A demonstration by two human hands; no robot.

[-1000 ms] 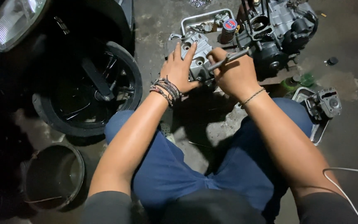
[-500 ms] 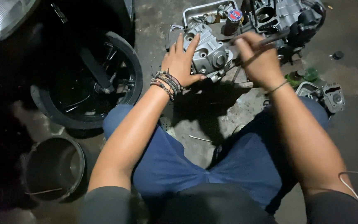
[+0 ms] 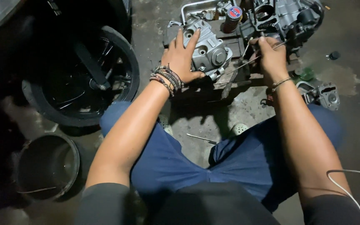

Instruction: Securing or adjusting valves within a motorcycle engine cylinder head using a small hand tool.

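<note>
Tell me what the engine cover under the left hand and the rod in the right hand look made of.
Engine cover: likely cast aluminium, with a dull grey matte surface and moulded ribs. Rod: probably steel, thin, straight, with a pale metallic glint. Left hand rests on the cover; right hand grips the rod.

The cylinder head (image 3: 205,48) lies on the floor (image 3: 155,21) ahead of the knees, an engine block (image 3: 284,16) to its right, a wheel (image 3: 80,79) left, and a bucket (image 3: 46,166) nearer, below the wheel.
</note>
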